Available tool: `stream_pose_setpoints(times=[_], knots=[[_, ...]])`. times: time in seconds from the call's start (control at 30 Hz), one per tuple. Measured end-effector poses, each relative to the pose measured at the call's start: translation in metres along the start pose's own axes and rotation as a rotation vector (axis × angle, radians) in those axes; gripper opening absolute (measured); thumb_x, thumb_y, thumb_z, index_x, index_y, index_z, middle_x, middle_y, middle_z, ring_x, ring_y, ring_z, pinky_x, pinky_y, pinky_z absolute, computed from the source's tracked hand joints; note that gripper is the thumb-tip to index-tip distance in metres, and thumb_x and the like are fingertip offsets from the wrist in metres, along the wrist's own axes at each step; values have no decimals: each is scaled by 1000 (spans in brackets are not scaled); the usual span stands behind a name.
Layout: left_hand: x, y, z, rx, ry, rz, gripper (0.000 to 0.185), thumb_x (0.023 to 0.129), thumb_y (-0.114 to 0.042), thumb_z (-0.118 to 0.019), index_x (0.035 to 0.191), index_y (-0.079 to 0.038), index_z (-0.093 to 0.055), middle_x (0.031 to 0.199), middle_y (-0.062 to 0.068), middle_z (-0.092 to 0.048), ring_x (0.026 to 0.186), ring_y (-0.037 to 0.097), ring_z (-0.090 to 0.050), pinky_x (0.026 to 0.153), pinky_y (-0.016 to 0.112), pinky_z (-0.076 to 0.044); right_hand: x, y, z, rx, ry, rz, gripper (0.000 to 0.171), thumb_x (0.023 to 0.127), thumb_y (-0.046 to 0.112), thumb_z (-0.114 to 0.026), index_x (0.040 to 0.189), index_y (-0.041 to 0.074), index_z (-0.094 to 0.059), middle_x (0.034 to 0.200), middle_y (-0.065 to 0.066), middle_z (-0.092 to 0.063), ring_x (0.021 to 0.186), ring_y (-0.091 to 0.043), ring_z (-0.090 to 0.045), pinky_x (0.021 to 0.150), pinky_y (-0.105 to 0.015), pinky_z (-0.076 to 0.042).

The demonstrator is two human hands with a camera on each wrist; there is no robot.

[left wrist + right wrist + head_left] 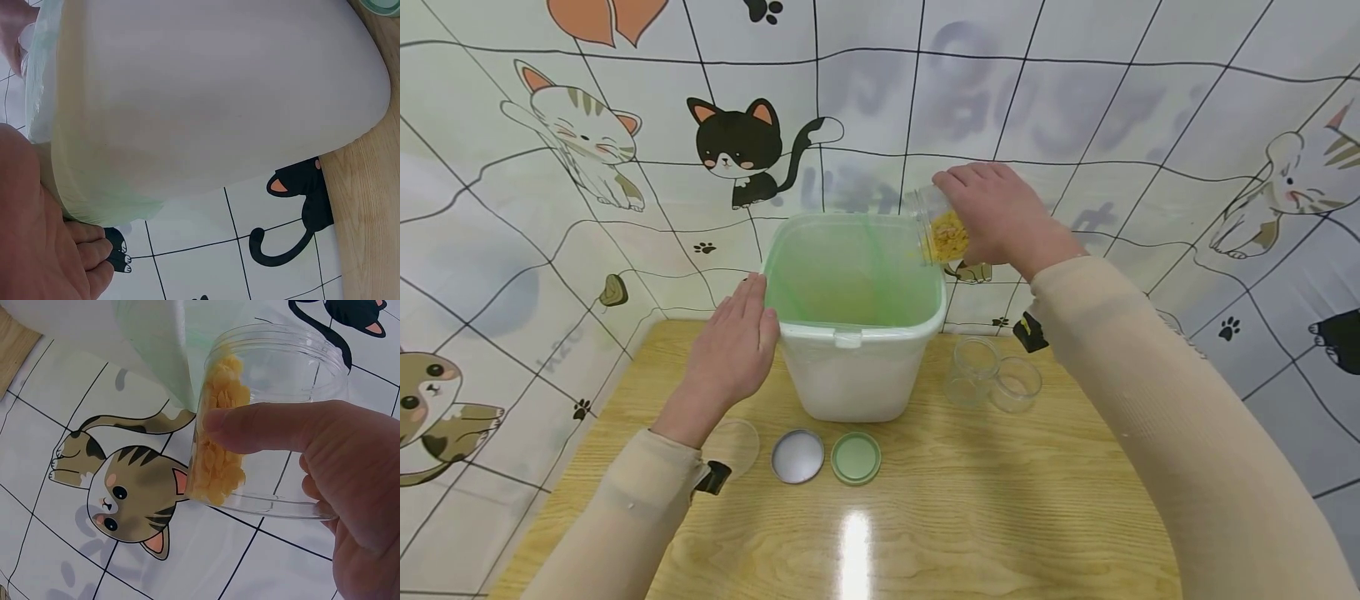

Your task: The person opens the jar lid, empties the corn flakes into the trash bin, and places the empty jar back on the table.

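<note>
gripping a tilted jar (942,233) over the bin (857,367) rim, right hand (1000,218); left hand (730,350) flat against its side.

- White bin (857,367) with a pale green liner (850,267).
- Clear jar (936,225) above the bin's rim, yellow flakes (219,437) inside.
- Silver lid (797,456) and green lid (856,457) before the bin.
- Light wood-grain tabletop (970,517).

A pale wood-grain surface (970,517) stands against a wall covering (1075,108) of white squares with thin black lines. Cartoon cats are printed on it, among them a black one (741,150) and a striped white one (583,125), with paw prints between. A bright glare (855,550) lies on the wood.
</note>
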State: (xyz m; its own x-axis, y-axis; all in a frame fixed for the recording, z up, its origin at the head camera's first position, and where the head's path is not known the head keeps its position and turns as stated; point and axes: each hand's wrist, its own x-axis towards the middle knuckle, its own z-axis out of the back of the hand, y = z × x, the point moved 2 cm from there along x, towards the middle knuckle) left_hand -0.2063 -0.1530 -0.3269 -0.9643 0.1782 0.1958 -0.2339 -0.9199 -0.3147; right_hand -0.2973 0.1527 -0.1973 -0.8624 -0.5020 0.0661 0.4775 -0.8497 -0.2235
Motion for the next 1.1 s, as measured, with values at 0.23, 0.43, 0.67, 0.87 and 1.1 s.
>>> stream_pose_setpoints(times=[0.23,0.43,0.67,0.87,1.1], knots=[[0,0,-1,-4,-1,-1,63,104,-34,-9,156,1,-9,164,16,-12,152,33,-14,125,49,-15,0,0,0,-4,0,13,105,68,23,-84,152,4,-24,154,-18,-34,143,-39,-28,121,-52,-20],[0,-1,0,-5,3,3,63,104,-34,-8,156,1,-8,164,16,-12,152,33,-14,125,49,-14,-1,2,1,-4,-15,20,104,67,24,-84,151,4,-26,152,-17,-37,141,-39,-30,121,-52,-22],[0,0,-1,-3,4,5,63,104,-35,-8,156,1,-7,164,16,-13,152,33,-13,125,48,-14,-2,3,2,-8,-33,37,103,67,22,-84,151,3,-27,152,-17,-38,141,-39,-31,121,-52,-22],[0,0,-1,-5,7,5,63,104,-35,-8,156,1,-7,164,16,-12,152,33,-13,125,48,-14,-1,5,1,-25,-38,51,102,68,18,-84,151,3,-27,153,-17,-37,143,-38,-30,122,-51,-21],[0,0,-1,-7,2,3,63,104,-35,-8,156,1,-7,164,16,-12,152,34,-14,125,49,-14,1,8,0,-51,-22,51,103,68,15,-84,152,4,-25,155,-17,-35,144,-38,-28,123,-52,-19]])
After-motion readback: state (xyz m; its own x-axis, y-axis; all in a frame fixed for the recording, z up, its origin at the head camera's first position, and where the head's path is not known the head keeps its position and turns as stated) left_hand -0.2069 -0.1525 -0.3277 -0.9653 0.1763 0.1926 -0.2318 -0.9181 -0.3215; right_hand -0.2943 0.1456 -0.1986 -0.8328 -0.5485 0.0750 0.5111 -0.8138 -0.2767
